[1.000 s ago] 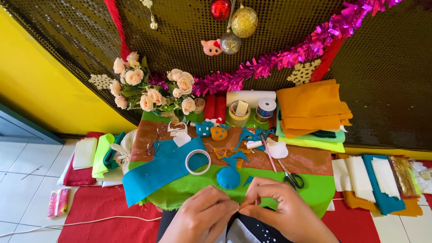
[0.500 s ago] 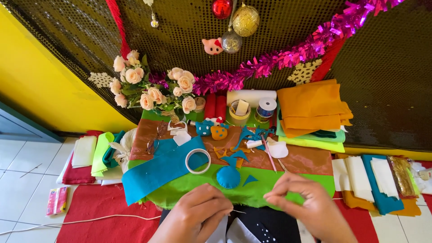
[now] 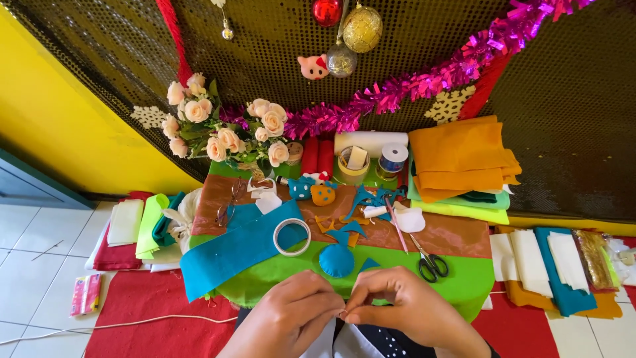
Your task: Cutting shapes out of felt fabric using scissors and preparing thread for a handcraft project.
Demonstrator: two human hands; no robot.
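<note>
My left hand [image 3: 291,317] and my right hand [image 3: 407,308] meet at the bottom centre, fingertips pinched together on something tiny, too small to make out. They hover just in front of a small table covered in green felt [image 3: 464,278] and brown felt [image 3: 450,235]. Right beyond my fingers lies a round blue felt piece [image 3: 336,260] with small blue scraps [image 3: 351,229] around it. A ring of white tape [image 3: 292,237] rests on a long blue felt strip [image 3: 232,250] to the left.
Black-handled scissors [image 3: 430,263] lie right of my hands. A stack of orange felt [image 3: 460,158], ribbon spools [image 3: 393,158] and a peach rose bouquet [image 3: 225,132] stand at the back. More felt sheets [image 3: 550,265] lie on the red floor cloth [image 3: 146,311] on both sides.
My hands moved apart half a second ago, the right one shifting to the right. Now they have come back together with fingertips pinched at the centre.
</note>
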